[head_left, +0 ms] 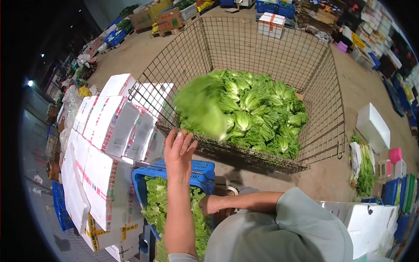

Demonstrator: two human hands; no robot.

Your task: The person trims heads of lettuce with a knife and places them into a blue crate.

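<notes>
A large wire cage holds a heap of green lettuce heads. One blurred lettuce head hangs in the air over the cage's near left part, just beyond my left hand. That hand is at the cage's near rim, fingers apart, and holds nothing. Below it stands a blue plastic crate filled with more lettuce. My right hand reaches in at the crate's right side, against the leaves; its fingers are hidden.
White foam boxes are stacked at the left, close to the crate. On the right are a white foam box, a bundle of leafy greens and a large white box. Cardboard boxes stand beyond the cage.
</notes>
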